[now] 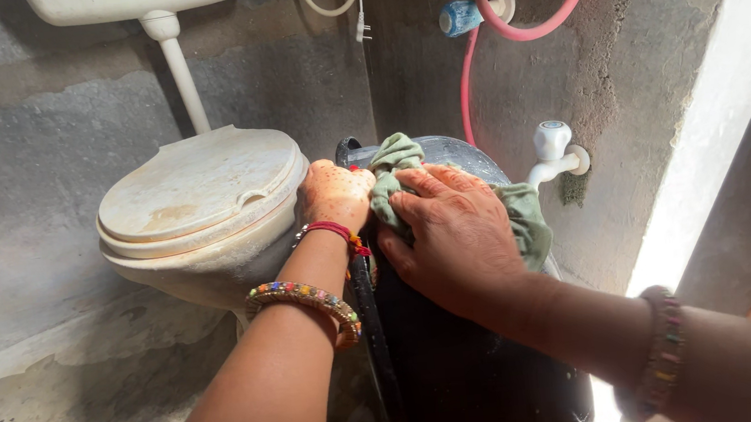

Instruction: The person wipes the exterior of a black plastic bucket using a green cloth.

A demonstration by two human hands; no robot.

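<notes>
cloth [395, 159]: pale sage green, plain, no print
bucket [449, 360]: black all over, sheen at the rim
toilet lid [199, 184]: cream, stained with tan and brown blotches
toilet bowl [202, 264]: off-white, dirty beige streaks
flush pipe [183, 78]: white
hose [550, 20]: pink, looped
hose fitting [461, 17]: light blue
tap [554, 150]: white
wall [24, 181]: grey cement, darker patches, greenish stain beneath the tap
floor [37, 409]: grey, mottled with whitish marks
left hand [335, 195]: orange-brown speckled pattern on the skin
thread on left wrist [333, 230]: red
bangle on left wrist [303, 295]: gold with multicoloured stones
bracelet on right wrist [662, 353]: multicoloured beads
</notes>
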